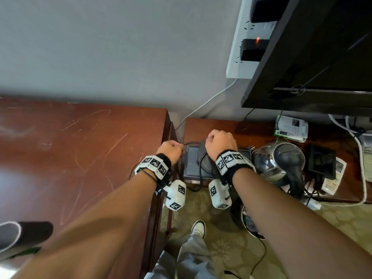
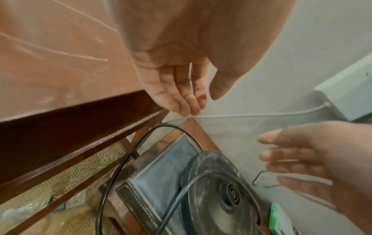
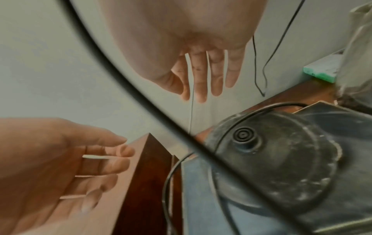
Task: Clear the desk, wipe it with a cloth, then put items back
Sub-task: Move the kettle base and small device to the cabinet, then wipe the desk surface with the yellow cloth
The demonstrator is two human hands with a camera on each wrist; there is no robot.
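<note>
The red-brown desk [image 1: 70,158] is scratched and bare apart from a dark rolled object [image 1: 26,236] at its near left edge. To its right stands a lower side table [image 1: 221,125]. On that table lies a grey leather tray [image 1: 191,164] carrying a round black kettle base [image 1: 203,158] with a black cord [image 2: 124,159]. My left hand [image 1: 170,150] hovers at the desk's right edge beside the tray, fingers relaxed and empty [image 2: 187,95]. My right hand [image 1: 220,142] hangs over the kettle base, fingers straight [image 3: 205,79], holding nothing.
A steel kettle [image 1: 279,160], a black device [image 1: 322,160], a remote [image 1: 334,176] and a paper packet [image 1: 291,127] crowd the side table. A power strip [image 1: 247,41] and a dark screen [image 1: 322,57] hang on the wall. A bin [image 1: 249,222] and cables lie on the carpet.
</note>
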